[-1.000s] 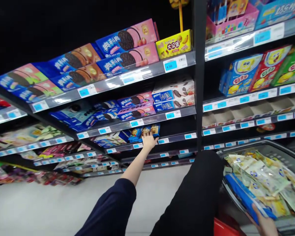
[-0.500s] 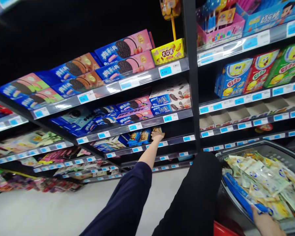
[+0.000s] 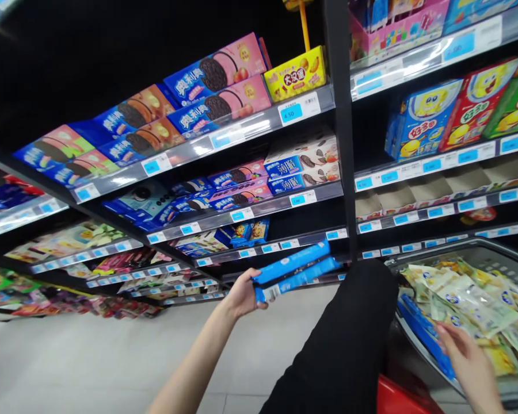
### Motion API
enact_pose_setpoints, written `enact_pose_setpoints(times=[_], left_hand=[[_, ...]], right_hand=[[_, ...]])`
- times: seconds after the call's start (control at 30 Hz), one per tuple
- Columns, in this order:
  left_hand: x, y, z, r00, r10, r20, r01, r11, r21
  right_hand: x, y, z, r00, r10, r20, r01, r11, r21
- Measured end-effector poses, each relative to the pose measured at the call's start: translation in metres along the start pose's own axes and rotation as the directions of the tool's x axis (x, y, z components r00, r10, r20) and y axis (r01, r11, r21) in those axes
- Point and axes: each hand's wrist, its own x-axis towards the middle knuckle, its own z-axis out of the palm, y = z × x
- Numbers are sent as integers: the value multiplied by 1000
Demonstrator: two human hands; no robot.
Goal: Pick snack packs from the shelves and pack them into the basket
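My left hand (image 3: 242,294) is closed round the end of two long blue cookie packs (image 3: 297,270), held in the air in front of the lower shelves. Just above them, blue cookie packets (image 3: 250,232) remain on the third shelf. My right hand (image 3: 470,361) hovers at the near edge of a shopping basket (image 3: 492,253), fingers spread, beside a blue pack (image 3: 425,336) and several pale snack bags (image 3: 470,299) inside it. My black-clad knee (image 3: 349,339) rises between the two hands.
Shop shelves run left to right with blue price tags. Oreo boxes (image 3: 218,86) and a yellow box (image 3: 296,73) fill the top shelf, thin cookie boxes (image 3: 302,164) the second. Cartoon snack boxes (image 3: 457,115) stand in the right bay. Pale floor lies below.
My left hand pulled back from the third shelf and now carries two blue packs. My right hand let go of the blue pack at the basket's edge and opened.
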Motion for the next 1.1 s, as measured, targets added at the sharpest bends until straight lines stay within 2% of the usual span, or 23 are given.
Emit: enact_pose_setpoints(times=[0.07,0.13,0.23,0.3,0.37,0.4,0.5,0.6,0.63,0.7,0.77,0.83,0.97,1.1], left_hand=[[-4,-25,15,985,-126,117,134,989,-56],[3,-46,33,953,-223,205,233,972,-22],[21,-69,57,925,-295,239,283,956,82],[29,-79,67,955,-221,199,192,969,155],[34,-85,73,987,-30,157,-7,973,230],[35,-86,75,985,94,144,-130,956,265],[38,-86,76,909,390,145,-415,832,368],[40,-81,76,828,518,216,-550,671,498],[39,-79,77,820,515,248,-558,627,544],[38,-75,78,838,462,290,-534,584,611],[35,-72,81,870,401,288,-484,578,657],[30,-70,85,871,412,267,-467,525,712],[21,-68,97,832,494,254,-444,315,839],[16,-64,107,794,499,347,-430,58,901]], right_hand=[[-20,-38,23,977,50,208,-88,980,180],[-39,-67,38,913,-5,409,-142,934,329],[-57,-83,42,857,-38,515,-135,946,295],[-59,-79,36,856,-3,517,-114,974,195],[-57,-71,29,868,22,495,-100,986,132],[-56,-66,27,880,22,475,-88,989,118],[-54,-59,26,908,-16,418,-37,992,119],[-57,-58,29,918,-44,394,-12,990,140],[-59,-59,29,915,-40,402,-20,989,144],[-60,-62,29,900,-26,434,-36,990,134],[-61,-64,28,889,-31,456,-21,994,109],[-60,-64,28,887,-57,459,20,996,84],[-58,-59,30,900,-131,416,115,991,63],[-57,-53,30,910,-186,370,207,978,-19]])
